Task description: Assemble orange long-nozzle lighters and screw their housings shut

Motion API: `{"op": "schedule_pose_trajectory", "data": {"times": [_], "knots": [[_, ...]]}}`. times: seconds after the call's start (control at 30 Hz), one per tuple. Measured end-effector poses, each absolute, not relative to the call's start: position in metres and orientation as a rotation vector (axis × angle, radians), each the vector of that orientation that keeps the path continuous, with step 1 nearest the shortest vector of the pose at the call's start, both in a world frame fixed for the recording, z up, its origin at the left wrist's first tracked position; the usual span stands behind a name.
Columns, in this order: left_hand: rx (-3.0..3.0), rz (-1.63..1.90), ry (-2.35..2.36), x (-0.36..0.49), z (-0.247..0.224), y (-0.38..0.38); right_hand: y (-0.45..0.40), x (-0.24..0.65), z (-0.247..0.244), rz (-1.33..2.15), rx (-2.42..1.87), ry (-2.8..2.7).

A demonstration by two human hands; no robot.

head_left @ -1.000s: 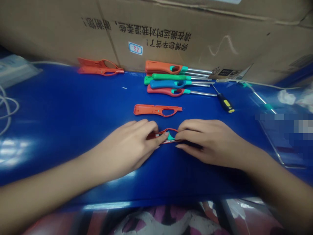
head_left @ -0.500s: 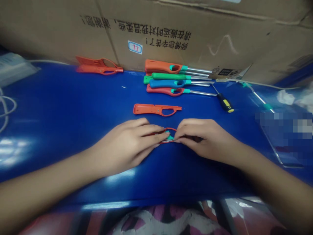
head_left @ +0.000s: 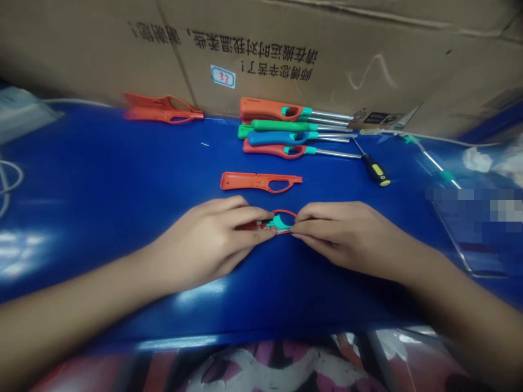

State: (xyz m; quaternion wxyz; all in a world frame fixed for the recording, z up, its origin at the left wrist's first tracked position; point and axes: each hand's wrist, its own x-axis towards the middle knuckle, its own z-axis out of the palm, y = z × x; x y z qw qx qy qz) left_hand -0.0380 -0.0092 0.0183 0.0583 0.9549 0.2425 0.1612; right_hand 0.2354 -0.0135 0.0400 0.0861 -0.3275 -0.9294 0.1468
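Between my hands, low over the blue table, is a red lighter casing half [head_left: 285,212] with a teal trigger [head_left: 280,222] set in it. My left hand [head_left: 218,234] is closed around the handle end, thumb and fingers beside the trigger. At the front end my right hand [head_left: 339,226] pinches the casing near its guard loop; its fingertips hide that end. Just beyond my hands lies a matching orange-red casing half [head_left: 245,181], hollow side up.
Several long-nosed lighters [head_left: 280,137] lie at the back, beside a black-and-yellow screwdriver [head_left: 376,170]. More orange casing halves [head_left: 161,110] rest against the cardboard box [head_left: 102,54]. A plastic bag [head_left: 28,111] is at left, a white cable [head_left: 8,185] below it.
My left fingers have drawn back and spread a little, so more of the teal trigger shows. My right fingers have shifted slightly at the front end. The view has moved slightly.
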Motion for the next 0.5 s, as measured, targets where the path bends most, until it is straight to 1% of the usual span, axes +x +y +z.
{"op": "schedule_pose_trajectory", "data": {"times": [0.3, 0.43, 0.5], "knots": [[3.019, 0.353, 0.729, -0.0338, 0.0234, -0.0115, -0.0144, 0.2364, 0.0414, 0.397, -0.976, -2.740], [3.055, 0.379, 0.697, -0.0338, 0.0224, -0.0107, -0.0166, 0.2336, 0.0420, 0.245, -0.974, -2.809], [3.062, 0.435, 0.684, -0.0344, 0.0219, -0.0101, -0.0180, 0.2327, 0.0435, 0.229, -0.976, -2.828]]}}
